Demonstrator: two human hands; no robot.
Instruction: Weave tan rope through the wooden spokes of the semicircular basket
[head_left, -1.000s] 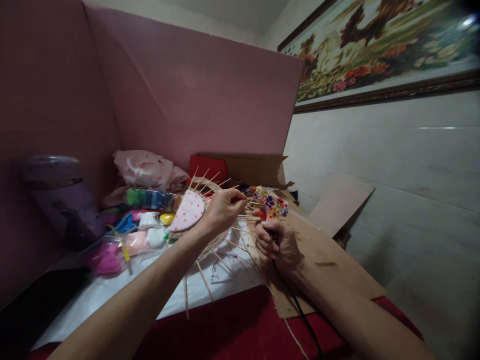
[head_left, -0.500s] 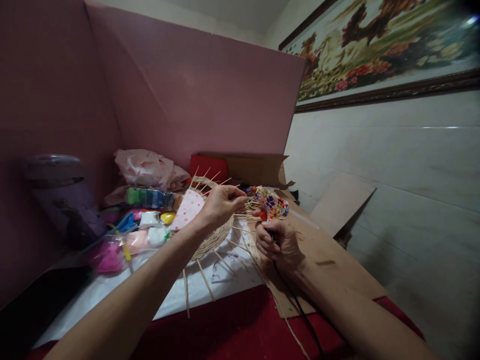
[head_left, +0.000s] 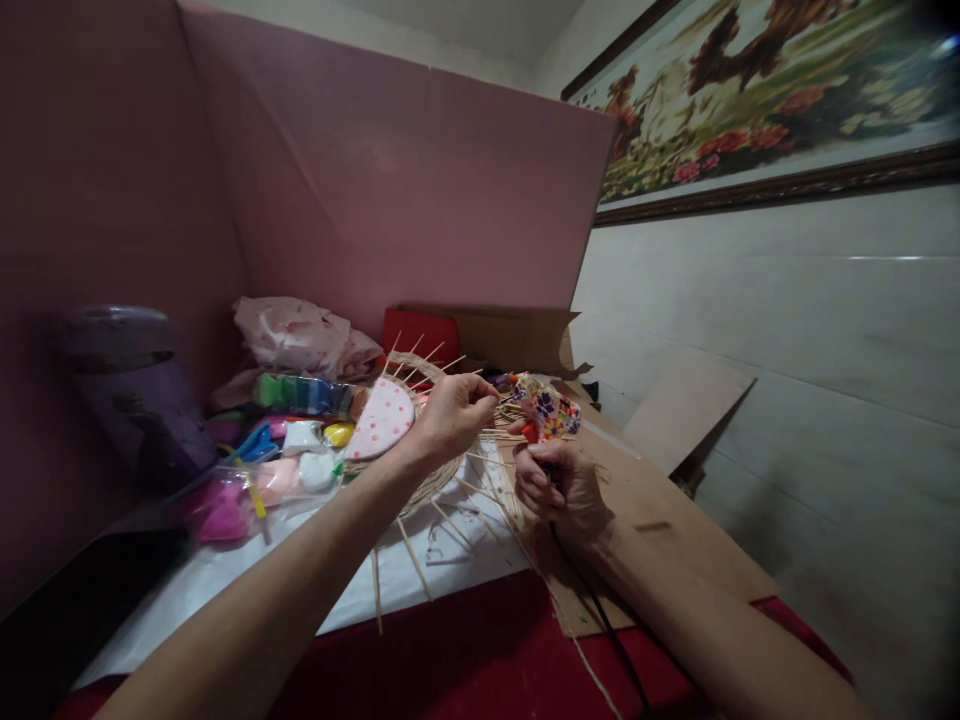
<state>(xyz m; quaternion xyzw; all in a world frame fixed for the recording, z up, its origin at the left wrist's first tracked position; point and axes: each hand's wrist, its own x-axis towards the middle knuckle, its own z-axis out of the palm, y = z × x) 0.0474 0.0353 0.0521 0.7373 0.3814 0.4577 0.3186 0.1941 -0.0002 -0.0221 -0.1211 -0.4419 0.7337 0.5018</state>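
Note:
My right hand (head_left: 564, 490) is wrapped round the handle of a flower-patterned hot glue gun (head_left: 553, 412) with an orange-red trigger. Its black cord (head_left: 596, 600) hangs down below my wrist. Close to the gun's left end, my left hand (head_left: 459, 410) holds thumb and fingertips pressed together. Whatever is between those fingertips is too small to make out. Beneath the left forearm lies a round woven piece (head_left: 433, 488) with thin sticks radiating from its edge. A white half-round patch with pink dots (head_left: 381, 420) rests on it, partly behind my hand.
Bagged coloured clay (head_left: 279, 480), a yellow tool (head_left: 255, 497) and a purple canister (head_left: 139, 410) stand at left. Crumpled dotted cloth (head_left: 304, 335) lies behind. Cardboard (head_left: 675, 550) spreads at right, white sheeting (head_left: 345, 600) in the middle. Pink panels (head_left: 405, 180) rise behind.
The whole view has shifted slightly. Both hands keep nearly the same pose, with the left hand pinched beside the glue gun. More of the dotted patch shows now.

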